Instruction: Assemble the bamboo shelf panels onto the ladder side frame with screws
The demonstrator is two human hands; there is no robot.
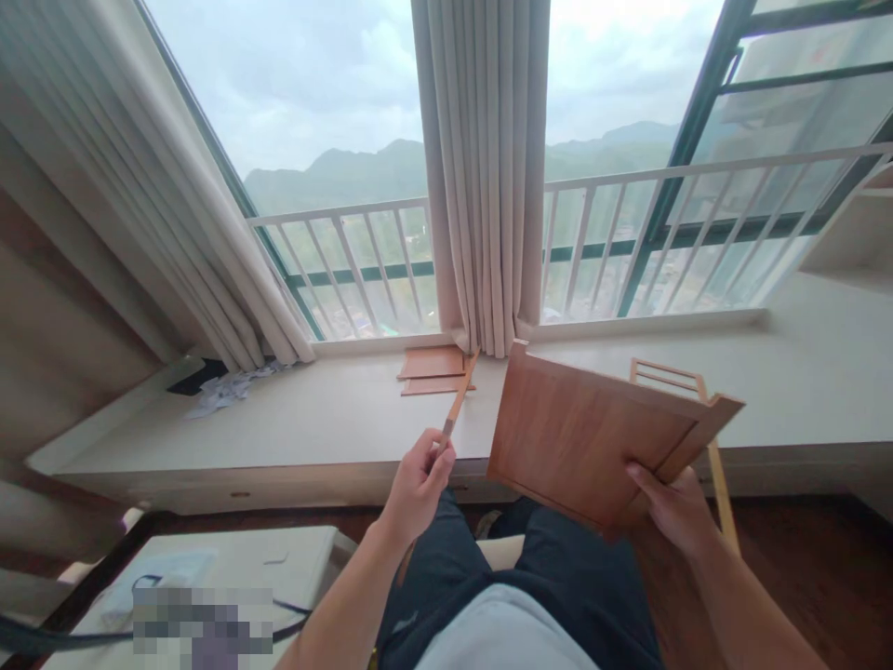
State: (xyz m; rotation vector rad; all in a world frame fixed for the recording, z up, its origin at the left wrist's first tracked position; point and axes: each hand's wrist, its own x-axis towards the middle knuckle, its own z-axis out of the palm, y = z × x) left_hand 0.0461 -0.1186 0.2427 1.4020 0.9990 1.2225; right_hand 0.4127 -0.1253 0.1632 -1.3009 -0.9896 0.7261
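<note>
Strip (461, 398) and panel (579, 428) in separate hands, not joined

At far left, crumpled paper (227, 393) lies on the white window ledge (335, 419), and a small white table (299, 551) stands below it. Next comes the left hand (422, 475), its fingers closed round the narrow wooden strip, which slants upward, its tip in front of the flat wooden pieces (433, 365) lying on the ledge. To the right, the wide wooden panel is held up, tilted, over the ledge's front edge. The right hand (673, 507) is clamped on its lower right part, thumb across the face; the other fingers are mostly hidden. Behind the panel, at far right, a slim wooden frame (724, 493) is partly covered.

The step in hand looks like handling loose parts, perhaps comparing strip with panel. If the two are to meet, the next move calls for a steady right hand and turning the strip to face the panel's edge. Which edge would take it, I cannot tell.
</note>
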